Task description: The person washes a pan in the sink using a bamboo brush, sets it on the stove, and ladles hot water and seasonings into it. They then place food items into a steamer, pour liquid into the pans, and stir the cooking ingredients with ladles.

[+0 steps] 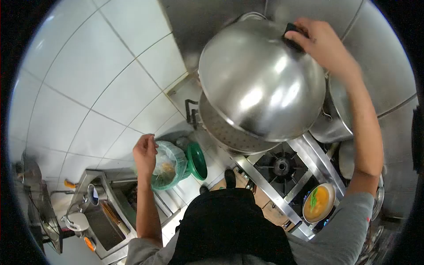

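Observation:
My right hand (pixel 316 42) grips the black handle (pixel 293 39) of a large domed steel lid (pixel 260 75). The lid is tilted over a wide metal steamer pot (pixel 234 148), and a strip of its perforated inner tray (pixel 227 126) shows below the lid's rim. A dark side handle (pixel 191 114) sticks out at the pot's left. My left hand (pixel 145 154) is raised with its fingers curled together, above the left edge of a bin (pixel 180 174) lined with a translucent bag. Whatever those fingers may hold is hidden.
A pan of orange-yellow food with a green garnish (pixel 319 203) sits on a lit burner at right. Nearer the pot is a bare burner (pixel 282 166). Another large pot (pixel 340 119) stands right. A green lid (pixel 197 161) leans by the bin; a steel sink (pixel 108 229) is lower left.

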Available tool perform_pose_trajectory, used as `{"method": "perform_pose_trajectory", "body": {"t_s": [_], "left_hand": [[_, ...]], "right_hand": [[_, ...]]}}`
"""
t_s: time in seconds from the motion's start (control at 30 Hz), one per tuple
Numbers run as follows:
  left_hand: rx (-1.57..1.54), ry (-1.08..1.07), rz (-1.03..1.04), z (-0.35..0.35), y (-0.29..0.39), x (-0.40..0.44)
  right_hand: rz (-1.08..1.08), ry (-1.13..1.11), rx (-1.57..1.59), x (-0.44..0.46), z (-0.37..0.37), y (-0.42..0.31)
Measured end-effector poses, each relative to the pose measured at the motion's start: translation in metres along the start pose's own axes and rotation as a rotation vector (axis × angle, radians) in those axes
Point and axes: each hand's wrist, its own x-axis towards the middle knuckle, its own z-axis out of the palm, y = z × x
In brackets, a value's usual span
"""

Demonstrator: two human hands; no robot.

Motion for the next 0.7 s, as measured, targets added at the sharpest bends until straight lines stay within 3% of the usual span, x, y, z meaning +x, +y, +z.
{"method": "perform_pose_trajectory", "body": {"t_s": [0.17,0.27,0.3,0.37,0.43,0.53,0.63,0.7], "left_hand": [[0.165,-0.021,-0.116,-0.036,-0.069,-0.066],[0.162,-0.049,-0.074,-0.063,-0.141,-0.110],[0.069,-0.071,-0.051,-0.067,-0.167,-0.124],[0.148,-0.152,-0.152,-0.080,-0.196,-0.151],[0.231,-0.337,-0.362,-0.094,-0.227,-0.178],[0.237,-0.458,-0.375,-0.103,-0.301,-0.229],[0.389,-0.578,-0.368,-0.108,-0.323,-0.264],[0.378,-0.583,-0.537,-0.107,-0.294,-0.275]], "right_hand": [[-0.003,-0.118,0.050,-0.003,0.053,-0.054],[-0.058,0.001,0.032,-0.018,0.090,-0.051],[-0.076,0.018,-0.005,-0.020,0.086,-0.048],[0.100,-0.044,-0.042,-0.021,0.053,-0.055],[0.190,0.002,-0.049,-0.022,0.025,-0.038],[0.340,-0.033,-0.104,-0.021,-0.021,-0.016],[0.430,-0.040,-0.211,-0.031,-0.026,0.051],[0.454,-0.044,-0.304,-0.045,-0.026,0.075]]}}
